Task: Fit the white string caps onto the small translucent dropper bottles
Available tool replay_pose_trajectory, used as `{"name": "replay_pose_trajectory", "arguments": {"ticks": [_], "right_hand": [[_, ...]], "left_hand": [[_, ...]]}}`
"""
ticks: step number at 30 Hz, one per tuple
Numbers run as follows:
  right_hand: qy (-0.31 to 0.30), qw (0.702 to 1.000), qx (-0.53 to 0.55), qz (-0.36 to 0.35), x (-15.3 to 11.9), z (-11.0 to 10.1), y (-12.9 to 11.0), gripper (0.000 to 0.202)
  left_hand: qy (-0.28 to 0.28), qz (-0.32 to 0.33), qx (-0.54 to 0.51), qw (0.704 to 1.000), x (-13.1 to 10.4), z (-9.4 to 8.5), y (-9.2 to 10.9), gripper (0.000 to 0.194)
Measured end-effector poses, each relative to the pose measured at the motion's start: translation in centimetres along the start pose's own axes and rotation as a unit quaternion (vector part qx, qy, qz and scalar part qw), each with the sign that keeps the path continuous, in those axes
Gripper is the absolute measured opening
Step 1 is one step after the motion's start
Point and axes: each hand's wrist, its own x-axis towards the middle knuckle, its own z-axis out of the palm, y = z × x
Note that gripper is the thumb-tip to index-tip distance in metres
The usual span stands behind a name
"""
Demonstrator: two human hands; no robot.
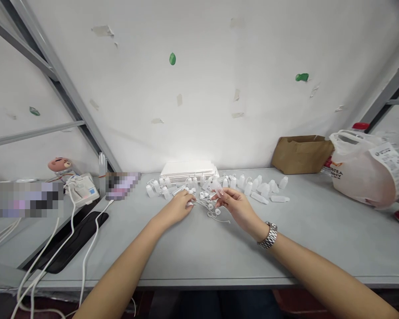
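Observation:
My right hand [234, 206], with a metal watch on its wrist, pinches a small translucent plastic bottle [216, 185] between thumb and fingers. To its left, my left hand [180, 206] is closed, fingertips low over the table; whatever it grips is too small to make out. Between the hands lies a loose pile of small white caps [217, 212] with thin white cords [216, 219]. Similar translucent bottles [248, 188], several with cord loops at the top, stand in an uneven row behind the hands. A few others [260, 197] lie flat at the right.
A stack of white boards or boxes [186, 169] sits against the wall. Right of it are a brown paper bag [301, 155] and a white plastic bag [362, 173]. On the left are a black mat [69, 241], white cables [86, 248], a power strip [83, 190] and blurred-out devices.

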Motion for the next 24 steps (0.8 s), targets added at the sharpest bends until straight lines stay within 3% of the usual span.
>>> {"name": "replay_pose_trajectory", "arguments": {"ticks": [5,9,11,14,17,19,24], "right_hand": [[-0.017,1.0,-0.002,-0.008,-0.1,-0.1,0.2,0.025],[-0.022,1.0,-0.011,-0.006,-0.1,0.0,0.2,0.026],[-0.026,1.0,-0.017,-0.003,-0.1,0.1,0.3,0.027],[-0.037,0.999,-0.026,0.0,-0.2,0.2,0.6,0.026],[-0.058,0.998,-0.035,0.0,-0.3,0.4,0.9,0.026],[-0.07,0.996,-0.047,0.001,-0.4,0.6,1.0,0.027],[-0.084,0.994,-0.073,0.005,-0.5,0.8,1.0,0.029]], "left_hand": [[0.075,-0.013,-0.07,0.995,0.2,-0.7,0.7,0.021],[0.148,-0.047,-0.227,0.961,0.4,-1.4,1.6,0.015],[0.147,-0.074,-0.348,0.923,0.5,-1.5,2.1,0.016],[0.13,-0.123,-0.527,0.831,0.6,-1.4,2.8,0.018],[0.133,-0.146,-0.635,0.746,0.5,-1.0,3.6,0.015],[0.124,-0.139,-0.668,0.721,0.4,-0.7,4.2,0.013],[0.121,-0.124,-0.697,0.696,0.2,-0.5,4.9,0.01]]}}
